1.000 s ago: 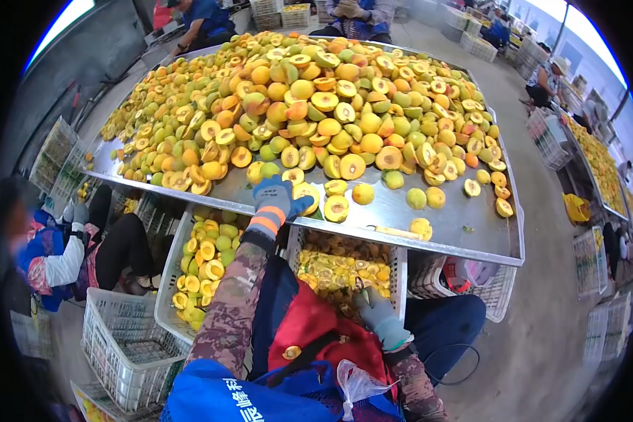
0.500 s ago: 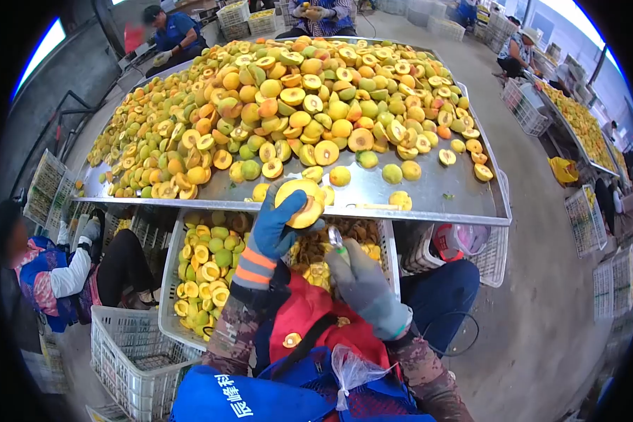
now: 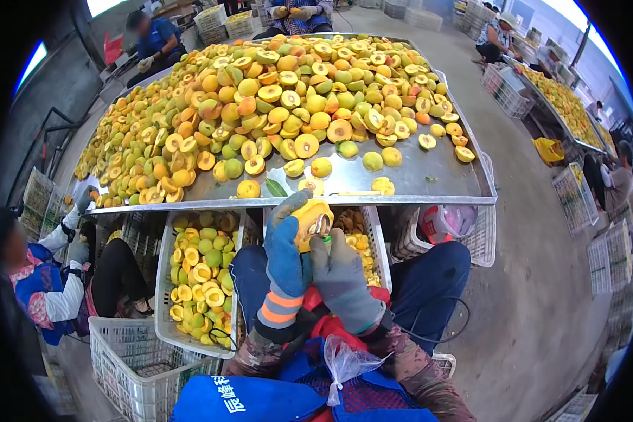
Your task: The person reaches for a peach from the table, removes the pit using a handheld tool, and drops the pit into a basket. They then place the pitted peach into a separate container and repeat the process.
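My left hand (image 3: 283,253), in a blue glove with an orange-striped cuff, is closed around a yellow peach half (image 3: 307,215), cut face turned toward my other hand. My right hand (image 3: 346,281), in a grey glove, grips a pitting tool (image 3: 326,240) with a bit of green at its neck; its metal end is at the middle of the peach half. Most of the handle is hidden in the glove. Both hands are just in front of a metal table (image 3: 436,184) heaped with halved peaches (image 3: 253,105).
Below the table edge, a crate (image 3: 163,295) holds peach halves and another crate (image 3: 382,260) holds pitted pieces and scraps. A crate (image 3: 137,380) stands at lower left. A co-worker (image 3: 49,281) sits at left; others work farther back. A cable (image 3: 464,316) loops beside my right knee.
My right hand has raised the pitting tool from over the crate to the peach half. My left hand has shifted slightly right and down, with the cut face turned. The view has shifted a little.
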